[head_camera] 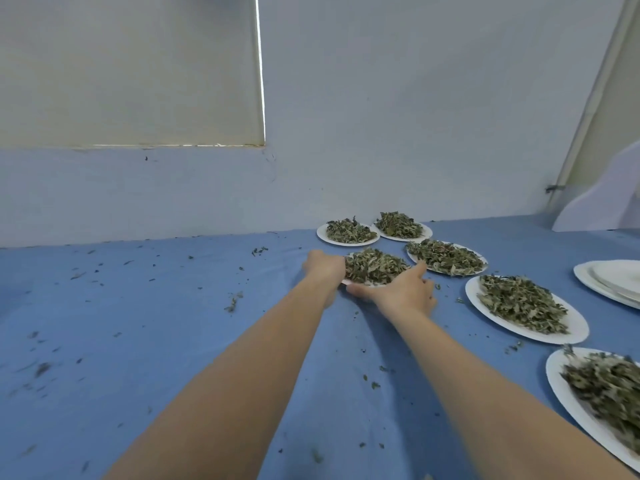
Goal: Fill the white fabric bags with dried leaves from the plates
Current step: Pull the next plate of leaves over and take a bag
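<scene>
Hanging in the upper left of the frame, a pale window blind (131, 71) against a grey wall (415, 98). Spreading across the lower half, a blue cloth (138, 323) dotted with loose leaf crumbs (233, 301). Reaching up from the bottom edge toward the centre, two bare forearms. Gripping the left side of a plate of dried leaves (375, 266) just above centre, the left hand (323, 266), fingers curled round the rim and partly hidden by the leaves. Holding the near right edge of that same plate, the right hand (407, 291), thumb stretched along the near rim and fingers bent round the side. Sitting further back, right of centre near the wall, two more leaf plates (348, 232) side by side, and another (446, 258) just right of the held one. Lining the right side of the frame, two larger leaf plates (526, 308), the nearest blurred at the lower right corner. Resting at the far right edge, a stack of bare white plates (613, 280). Showing nowhere in view, the white bags.
</scene>
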`<state>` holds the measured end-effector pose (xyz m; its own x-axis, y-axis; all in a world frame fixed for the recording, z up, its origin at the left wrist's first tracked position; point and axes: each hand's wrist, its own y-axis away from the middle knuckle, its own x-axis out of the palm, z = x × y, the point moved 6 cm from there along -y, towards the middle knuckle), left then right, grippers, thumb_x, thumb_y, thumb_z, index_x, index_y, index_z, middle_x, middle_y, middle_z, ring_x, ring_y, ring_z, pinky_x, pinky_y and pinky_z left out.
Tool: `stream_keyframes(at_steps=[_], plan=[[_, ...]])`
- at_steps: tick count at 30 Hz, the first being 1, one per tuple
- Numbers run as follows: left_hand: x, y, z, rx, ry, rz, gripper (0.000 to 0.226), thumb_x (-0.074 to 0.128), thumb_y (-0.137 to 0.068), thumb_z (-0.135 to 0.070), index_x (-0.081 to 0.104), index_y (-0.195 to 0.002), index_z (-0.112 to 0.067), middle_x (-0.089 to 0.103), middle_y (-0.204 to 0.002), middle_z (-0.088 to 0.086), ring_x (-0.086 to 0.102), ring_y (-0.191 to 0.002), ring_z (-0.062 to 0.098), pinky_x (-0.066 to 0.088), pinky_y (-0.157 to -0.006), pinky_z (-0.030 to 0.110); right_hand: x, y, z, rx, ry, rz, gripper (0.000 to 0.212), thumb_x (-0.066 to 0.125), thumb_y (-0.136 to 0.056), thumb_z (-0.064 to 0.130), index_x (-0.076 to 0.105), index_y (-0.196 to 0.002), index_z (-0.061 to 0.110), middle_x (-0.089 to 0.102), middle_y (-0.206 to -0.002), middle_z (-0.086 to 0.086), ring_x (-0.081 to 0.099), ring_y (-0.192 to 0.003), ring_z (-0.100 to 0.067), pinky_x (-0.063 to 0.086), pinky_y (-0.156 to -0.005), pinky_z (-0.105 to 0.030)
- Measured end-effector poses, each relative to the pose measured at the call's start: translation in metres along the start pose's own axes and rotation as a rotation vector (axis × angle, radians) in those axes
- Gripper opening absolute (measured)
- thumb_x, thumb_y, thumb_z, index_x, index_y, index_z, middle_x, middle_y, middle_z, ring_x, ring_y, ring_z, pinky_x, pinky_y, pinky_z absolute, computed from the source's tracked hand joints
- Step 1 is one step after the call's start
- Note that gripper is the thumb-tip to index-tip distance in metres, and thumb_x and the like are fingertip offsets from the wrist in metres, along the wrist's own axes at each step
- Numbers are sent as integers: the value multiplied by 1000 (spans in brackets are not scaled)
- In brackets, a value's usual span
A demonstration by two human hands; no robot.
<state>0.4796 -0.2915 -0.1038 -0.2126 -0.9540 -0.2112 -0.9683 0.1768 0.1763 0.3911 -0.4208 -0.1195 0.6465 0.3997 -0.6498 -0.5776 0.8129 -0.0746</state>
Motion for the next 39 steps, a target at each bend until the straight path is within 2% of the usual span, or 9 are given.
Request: stream_keyframes(at_steps=[7,12,17,21,31,34,36,38,39], plan=[[-59,52,-1,59,98,-62,52,48,-92,-17,30,-141,-9,38,-140,9,51,-114,29,47,-94,38,-15,61,31,-106,-72,4,139,86,-41,60,7,-145,11,37,-143,-14,26,-136,-30,24,-107,-45],[-123,106,3,97,182,-132,56,51,-92,-16,29,-142,-9,34,-142,10,52,-113,29,47,-95,40,-15,126,53,-178,-100,33,135,86,-43,60,10,-143,10,39,-140,-14,27,-135,-28,24,-106,-44],[-198,171,37,94,241,-245,53,48,-95,-17,28,-143,-11,34,-143,10,50,-93,22,49,-92,38,0,217,63,-274,-82,132,136,84,-43,63,9,-143,11,39,-139,-13,27,-134,-28,24,-104,-44],[-248,216,79,36,200,-361,52,42,-97,-22,25,-145,-13,25,-148,8,43,-114,27,44,-97,41,24,290,68,-294,-101,234,138,84,-41,65,6,-144,14,35,-139,-12,28,-131,-27,23,-105,-40],[-363,271,134,-85,120,-560,49,44,-95,-22,33,-141,-11,36,-141,10,45,-115,30,37,-76,30,80,395,99,-401,3,445,139,82,-41,68,3,-143,16,35,-138,-9,28,-129,-26,23,-103,-40],[-371,273,138,-158,77,-533,25,41,-95,-14,46,-117,-2,45,-106,15,46,-85,29,32,-65,26,92,408,105,-485,165,461,140,74,-47,74,-4,-146,12,38,-140,-8,29,-130,-26,24,-101,-40],[-373,278,138,-221,22,-545,19,38,-95,-8,44,-113,-3,44,-106,15,41,-76,26,32,-56,28,96,414,109,-537,251,461,139,68,-51,78,-7,-146,11,37,-142,-9,28,-131,-27,24,-101,-41],[-372,277,134,-201,-79,-540,35,41,-92,-8,43,-126,4,45,-128,21,49,-104,35,46,-78,38,98,417,111,-568,312,480,138,62,-53,83,-9,-147,12,34,-145,-10,26,-132,-29,23,-102,-42],[-369,277,129,-186,-133,-530,39,42,-92,-9,43,-128,5,43,-134,24,46,-116,37,44,-91,43,98,418,112,-575,336,493,137,58,-53,85,-10,-147,12,33,-145,-11,26,-132,-30,22,-103,-43]])
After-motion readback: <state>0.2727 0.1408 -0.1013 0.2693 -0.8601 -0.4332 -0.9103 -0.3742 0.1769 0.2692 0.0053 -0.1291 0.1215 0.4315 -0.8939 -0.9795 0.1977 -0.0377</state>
